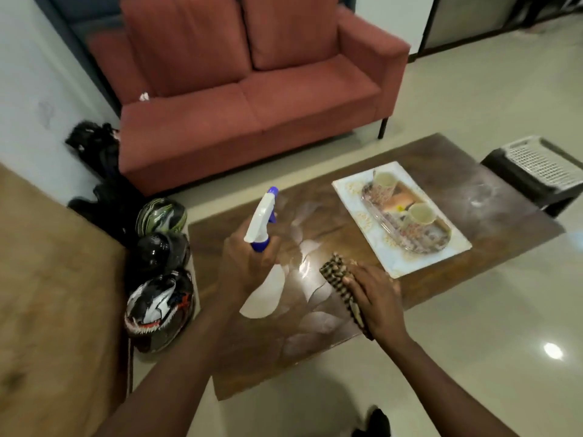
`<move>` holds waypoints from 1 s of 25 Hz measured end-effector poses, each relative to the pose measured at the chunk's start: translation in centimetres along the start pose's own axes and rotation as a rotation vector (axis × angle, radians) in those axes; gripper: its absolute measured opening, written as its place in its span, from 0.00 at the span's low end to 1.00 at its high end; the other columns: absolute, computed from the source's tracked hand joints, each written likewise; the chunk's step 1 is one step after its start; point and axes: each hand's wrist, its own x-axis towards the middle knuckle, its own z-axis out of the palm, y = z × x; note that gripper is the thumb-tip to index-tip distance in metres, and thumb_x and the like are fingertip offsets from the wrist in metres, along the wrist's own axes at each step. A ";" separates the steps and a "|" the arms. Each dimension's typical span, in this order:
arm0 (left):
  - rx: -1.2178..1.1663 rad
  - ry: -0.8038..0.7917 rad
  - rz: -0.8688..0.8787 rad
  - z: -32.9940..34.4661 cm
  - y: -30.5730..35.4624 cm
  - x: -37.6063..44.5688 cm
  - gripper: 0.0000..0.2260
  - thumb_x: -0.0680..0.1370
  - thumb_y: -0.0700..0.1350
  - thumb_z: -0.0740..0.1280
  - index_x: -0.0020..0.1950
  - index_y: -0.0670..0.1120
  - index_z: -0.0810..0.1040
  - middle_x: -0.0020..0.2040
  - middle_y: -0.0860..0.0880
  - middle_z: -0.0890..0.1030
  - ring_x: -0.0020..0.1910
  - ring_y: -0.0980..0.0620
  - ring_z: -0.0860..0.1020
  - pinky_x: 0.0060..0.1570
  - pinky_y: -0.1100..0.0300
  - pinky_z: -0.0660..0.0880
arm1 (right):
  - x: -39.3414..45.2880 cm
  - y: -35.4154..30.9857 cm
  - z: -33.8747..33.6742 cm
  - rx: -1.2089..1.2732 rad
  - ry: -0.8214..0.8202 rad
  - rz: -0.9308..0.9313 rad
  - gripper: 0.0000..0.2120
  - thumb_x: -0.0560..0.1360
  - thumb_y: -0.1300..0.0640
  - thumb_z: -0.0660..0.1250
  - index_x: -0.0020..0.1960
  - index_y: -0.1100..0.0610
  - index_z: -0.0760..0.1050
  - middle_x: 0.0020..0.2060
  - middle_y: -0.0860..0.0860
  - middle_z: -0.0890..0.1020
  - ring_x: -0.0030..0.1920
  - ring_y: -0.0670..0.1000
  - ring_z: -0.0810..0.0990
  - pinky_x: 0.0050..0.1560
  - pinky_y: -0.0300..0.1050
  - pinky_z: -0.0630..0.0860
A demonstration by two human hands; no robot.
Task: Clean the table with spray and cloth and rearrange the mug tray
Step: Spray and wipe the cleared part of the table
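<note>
My left hand grips a white spray bottle with a blue nozzle, held above the left half of the brown table. My right hand presses a checked brown cloth flat on the table near its front edge. Wet streaks shine on the surface between the two hands. To the right lies a white patterned mat with an oval glass tray on it. Two mugs stand in the tray, one at the far end and one nearer.
A red sofa stands behind the table. Three helmets sit on the floor by the table's left end, with dark bags behind them. A black and white stool is at the far right. A brown surface fills the left.
</note>
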 end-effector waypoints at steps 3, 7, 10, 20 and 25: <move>0.044 -0.041 0.071 4.8 7.3 1.7 0.13 0.73 0.48 0.70 0.46 0.38 0.78 0.34 0.44 0.82 0.32 0.54 0.79 0.32 0.72 0.71 | 3.5 3.3 -8.1 -0.030 0.242 0.088 0.23 0.77 0.44 0.50 0.58 0.53 0.78 0.56 0.52 0.80 0.58 0.55 0.75 0.52 0.52 0.64; -0.021 -0.037 0.189 14.1 14.9 4.7 0.30 0.71 0.62 0.64 0.59 0.38 0.76 0.38 0.43 0.84 0.40 0.47 0.83 0.46 0.57 0.78 | 7.8 10.2 -15.3 0.010 0.320 0.090 0.22 0.77 0.44 0.51 0.61 0.51 0.77 0.59 0.52 0.79 0.60 0.55 0.75 0.58 0.59 0.66; -0.090 -0.060 0.224 23.5 21.8 5.7 0.19 0.70 0.66 0.62 0.49 0.53 0.76 0.34 0.48 0.83 0.36 0.48 0.83 0.38 0.65 0.76 | 10.2 17.7 -21.9 -0.002 0.351 0.103 0.22 0.77 0.45 0.52 0.60 0.52 0.77 0.58 0.52 0.80 0.59 0.55 0.76 0.58 0.59 0.68; -0.307 -0.080 0.194 49.4 34.3 13.8 0.18 0.73 0.64 0.68 0.49 0.50 0.76 0.38 0.45 0.83 0.37 0.60 0.81 0.40 0.67 0.76 | 19.4 36.7 -33.1 -0.176 0.289 0.232 0.18 0.77 0.46 0.56 0.61 0.50 0.77 0.58 0.51 0.80 0.60 0.56 0.76 0.57 0.59 0.66; -0.261 -0.240 0.106 61.1 33.2 20.9 0.37 0.72 0.71 0.63 0.70 0.44 0.70 0.67 0.41 0.77 0.65 0.44 0.76 0.66 0.46 0.73 | 24.4 46.6 -32.4 -0.280 0.064 0.320 0.22 0.77 0.44 0.48 0.63 0.47 0.74 0.58 0.48 0.79 0.59 0.54 0.76 0.58 0.63 0.68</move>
